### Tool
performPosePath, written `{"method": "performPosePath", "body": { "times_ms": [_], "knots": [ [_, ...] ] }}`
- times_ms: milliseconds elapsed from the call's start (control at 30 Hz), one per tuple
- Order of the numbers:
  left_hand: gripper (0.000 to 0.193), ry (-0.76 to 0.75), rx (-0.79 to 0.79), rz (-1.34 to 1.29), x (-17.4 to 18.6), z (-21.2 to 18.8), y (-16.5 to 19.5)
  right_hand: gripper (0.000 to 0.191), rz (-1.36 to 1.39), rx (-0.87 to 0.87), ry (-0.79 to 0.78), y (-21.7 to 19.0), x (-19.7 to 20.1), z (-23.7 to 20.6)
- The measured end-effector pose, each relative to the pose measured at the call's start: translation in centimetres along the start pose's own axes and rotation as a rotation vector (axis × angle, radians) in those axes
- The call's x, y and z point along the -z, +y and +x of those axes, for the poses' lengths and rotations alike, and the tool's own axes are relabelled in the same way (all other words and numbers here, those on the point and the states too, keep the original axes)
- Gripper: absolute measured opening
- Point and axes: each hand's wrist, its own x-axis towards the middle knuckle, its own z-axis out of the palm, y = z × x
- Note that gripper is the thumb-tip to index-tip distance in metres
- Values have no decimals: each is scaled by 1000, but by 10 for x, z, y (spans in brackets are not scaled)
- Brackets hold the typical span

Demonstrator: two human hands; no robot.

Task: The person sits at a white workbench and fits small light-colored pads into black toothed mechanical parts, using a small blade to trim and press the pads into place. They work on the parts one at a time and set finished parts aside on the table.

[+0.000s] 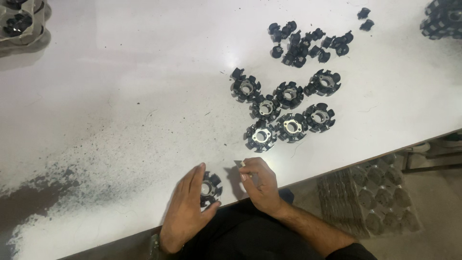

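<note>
— Left hand (186, 212)?
— Resting near the table's front edge, fingers stretched flat and pointing away, thumb hooking round a black round part (211, 188). Cupping that part loosely between palm and thumb, not clenching it.

— And the part itself?
— Lying flat on the white table (120, 86), just beside the left palm, touching the thumb. Showing a pale metal ring at its middle and black teeth round the rim.

— Right hand (260, 185)?
— Sitting just right of that part, fingers curling inward. Pinching something small and pale at the fingertips (243, 169); too small for telling what. Casting a shadow between itself and the round part.

— Anything further up the table?
— Seven more black round parts (284, 110) lying together in a loose bunch, well apart from both hands, up and to the right. Beyond them, a heap of small black pieces (308, 42), with two strays (365, 19) sitting off to its right.

— Table surface?
— Showing dark gritty dust (43, 188) spreading across the left near corner, thinning out toward the middle.

— Edges of the view?
— Grey moulded trays (380, 192) stacking on the floor below the table at the right. Another tray with black parts (21, 21) peeking in at the far left corner, more black parts (442, 19) at the far right corner.
</note>
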Motion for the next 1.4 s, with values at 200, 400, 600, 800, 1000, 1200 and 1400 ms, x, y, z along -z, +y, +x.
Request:
{"method": "performPosePath", "body": {
  "times_ms": [200,400,600,800,1000,1200,1400],
  "knots": [
    [102,30,-125,-75,-8,-3,10,13,-10,-38,-7,1,-2,-4],
    [100,107,-197,-126,-28,1,14,11,-2,36,-8,1,0,-2],
    [97,174,-236,-86,-30,3,23,12,-27,-40,-46,-8,0,3],
    [88,217,-350,-83,-21,-6,18,12,-22,-67,-36,-5,1,-5],
    [45,317,-329,-140,-18,-24,21,15,138,-164,14,-7,9,-18],
    [34,333,-263,-113,-18,-13,31,24,-168,-69,-22,-19,9,-19],
    [23,328,-283,-6,-22,-6,28,27,-176,-64,-65,-20,2,-25]
  ]
}}
